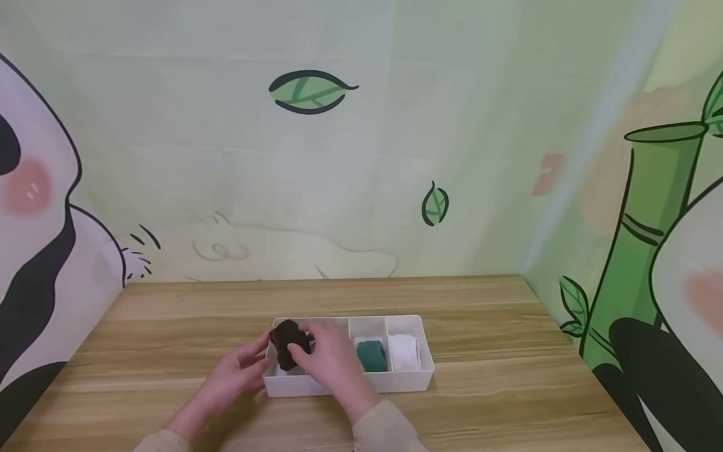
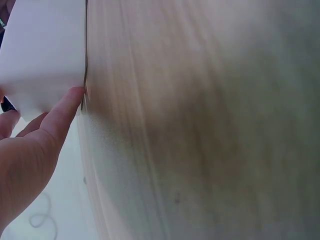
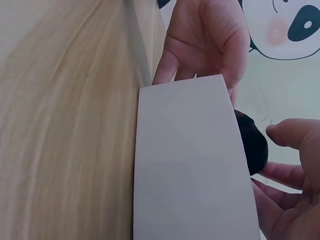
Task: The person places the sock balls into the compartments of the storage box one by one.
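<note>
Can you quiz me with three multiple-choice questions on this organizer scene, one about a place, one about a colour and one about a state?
1. Where is the white organizer tray?
A. on the wooden table
B. on the floor
C. on a shelf

2. What colour is the bundle in the tray's far-right compartment?
A. red
B. white
C. yellow

3. What is the right hand doing?
A. lying flat on the table
B. holding a cup
C. holding the dark rolled bundle over the tray's left end

Answers: 1 A, the tray sits on the wooden table. 2 B, the white bundle lies beside the green bundle. 3 C, its fingers curl round the dark bundle while the left hand touches the tray's left end.
</note>
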The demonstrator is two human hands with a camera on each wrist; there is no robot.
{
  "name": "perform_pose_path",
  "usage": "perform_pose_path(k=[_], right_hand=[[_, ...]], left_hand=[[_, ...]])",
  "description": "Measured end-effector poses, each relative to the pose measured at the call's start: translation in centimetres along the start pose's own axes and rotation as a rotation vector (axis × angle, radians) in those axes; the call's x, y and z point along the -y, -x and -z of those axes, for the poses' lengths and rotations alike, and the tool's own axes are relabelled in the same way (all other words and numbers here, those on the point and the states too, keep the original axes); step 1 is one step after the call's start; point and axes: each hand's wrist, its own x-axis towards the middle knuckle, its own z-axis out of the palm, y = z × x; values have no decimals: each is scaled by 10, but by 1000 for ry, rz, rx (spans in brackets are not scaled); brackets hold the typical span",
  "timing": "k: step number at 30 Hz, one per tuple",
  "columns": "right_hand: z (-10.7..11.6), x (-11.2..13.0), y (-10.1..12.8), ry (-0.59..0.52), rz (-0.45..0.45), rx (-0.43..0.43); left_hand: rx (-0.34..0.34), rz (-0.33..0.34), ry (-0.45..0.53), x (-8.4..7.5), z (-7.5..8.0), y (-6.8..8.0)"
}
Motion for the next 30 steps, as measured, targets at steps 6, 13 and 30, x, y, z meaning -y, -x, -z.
perform_pose_path(k=[6, 13, 30], right_hand=[[-1, -4, 4, -14, 55, -17], [-1, -7, 5, -10, 77, 23], [9, -19, 11, -49, 75, 2]], left_hand=[[10, -26, -2, -1, 0, 1], [27, -33, 32, 1, -1, 1], [30, -49, 76, -1, -1, 1]])
